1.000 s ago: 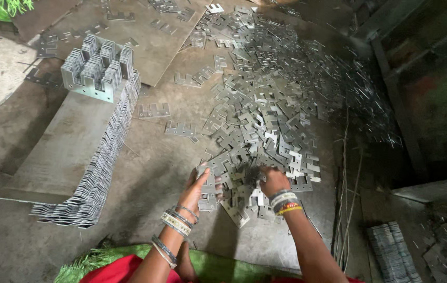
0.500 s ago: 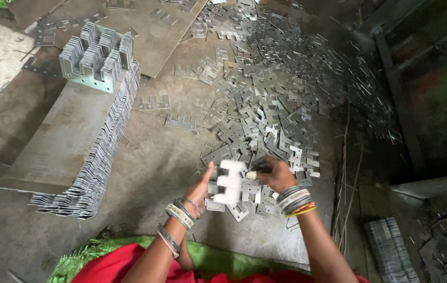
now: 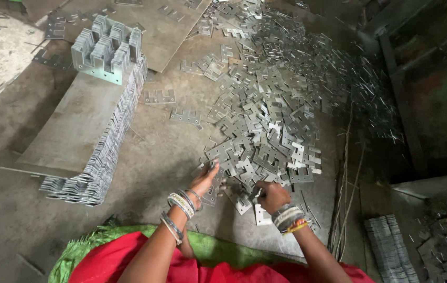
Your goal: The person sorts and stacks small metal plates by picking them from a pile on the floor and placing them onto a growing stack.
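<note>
Left hand (image 3: 205,181) is back down on the plates (image 3: 265,131), the lifted stack gone from its open fingers; right hand (image 3: 271,196) fists a plate beside it, gathering again.

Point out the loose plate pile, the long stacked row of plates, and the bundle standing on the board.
loose plate pile (image 3: 265,131), head view, pile's middle
stacked row of plates (image 3: 109,140), head view, row's side
upright bundle (image 3: 107,48), head view, top edges

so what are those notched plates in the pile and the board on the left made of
Notched plates: thin sheet metal, likely galvanised steel, going by the grey, dull-bright glint and crisp stamped edges. Board: flat, matte and grey-brown, perhaps plywood or fibreboard; unclear.
</note>
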